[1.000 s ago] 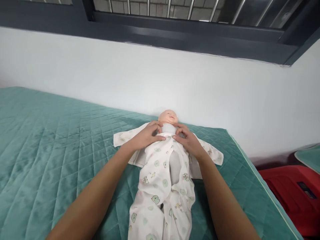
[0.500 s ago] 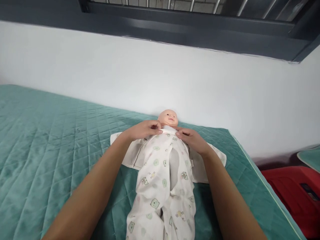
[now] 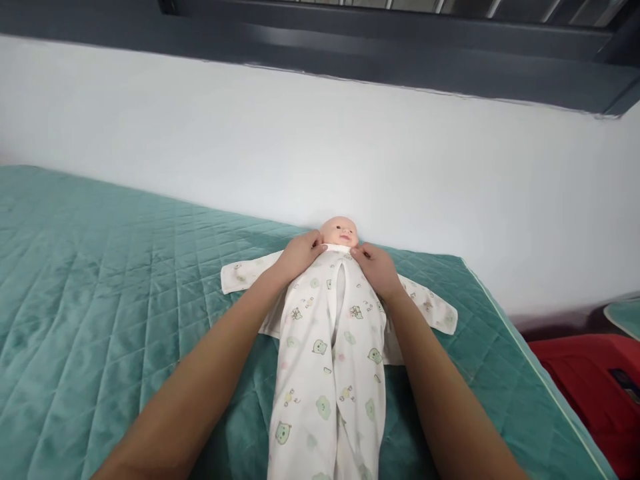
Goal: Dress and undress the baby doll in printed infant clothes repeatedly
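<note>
A baby doll lies on its back, its bald head close to the wall. Over its body are white baby pants printed with green bears, the waistband drawn up to the doll's chin. My left hand pinches one corner of that waistband beside the neck. At the opposite corner, my right hand grips it between thumb and fingers. Beneath lies a matching white top, both sleeves spread outward. The doll's arms and legs are hidden.
A green quilted bed cover spreads under everything, with its piped edge at the right. Behind is a white wall below a dark window frame with bars. Beyond the bed's right edge stands a red plastic object.
Both hands have pulled the waistband further up, from the doll's chest to its chin. The pants now lie straighter and smoother, and the top's sleeves show more flatly. The view has shifted slightly.
</note>
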Demonstrator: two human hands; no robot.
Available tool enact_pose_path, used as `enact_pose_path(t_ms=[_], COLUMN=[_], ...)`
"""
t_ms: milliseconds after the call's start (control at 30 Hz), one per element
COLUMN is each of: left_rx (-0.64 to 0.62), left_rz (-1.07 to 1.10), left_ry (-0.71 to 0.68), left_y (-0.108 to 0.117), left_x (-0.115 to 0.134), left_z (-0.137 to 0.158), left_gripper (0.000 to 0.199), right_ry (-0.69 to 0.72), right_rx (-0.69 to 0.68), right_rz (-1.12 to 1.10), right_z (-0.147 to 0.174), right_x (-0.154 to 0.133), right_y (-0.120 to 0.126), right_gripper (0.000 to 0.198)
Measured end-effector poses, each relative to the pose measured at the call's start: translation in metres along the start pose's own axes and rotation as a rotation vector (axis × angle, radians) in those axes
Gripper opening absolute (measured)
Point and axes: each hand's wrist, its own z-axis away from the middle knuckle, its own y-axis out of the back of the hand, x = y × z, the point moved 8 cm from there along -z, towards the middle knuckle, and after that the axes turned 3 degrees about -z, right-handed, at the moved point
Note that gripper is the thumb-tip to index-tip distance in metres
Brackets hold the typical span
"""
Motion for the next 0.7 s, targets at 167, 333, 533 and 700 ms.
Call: enact_pose_path(t_ms=[167, 333, 533, 700], left_rx=[0.071, 0.135, 0.172, 0.177], left_rz=[0.062, -0.014, -0.017, -0.088], left_ry=[0.005, -0.035, -0.129, -0.105], left_y=[-0.001, 0.009, 0.014, 0.016], left_x=[-0.001, -0.002, -0.012, -0.027], left_z=[0.009, 0.027, 0.051, 0.063], left_gripper=[0.010, 0.016, 0.019, 0.017], right_ry=[-0.045, 0.038, 0.121, -0.004], right_rx=[0.077, 0.089, 0.109, 0.234], right_rz=[-0.131, -0.189, -0.180, -0.150], right_z=[0.009, 0.027, 0.054, 0.075], right_x=[0.010, 0.006, 0.004, 0.022], right_y=[0.002, 0.009, 0.017, 0.026], right_gripper=[0.025, 0.025, 0.029, 0.027])
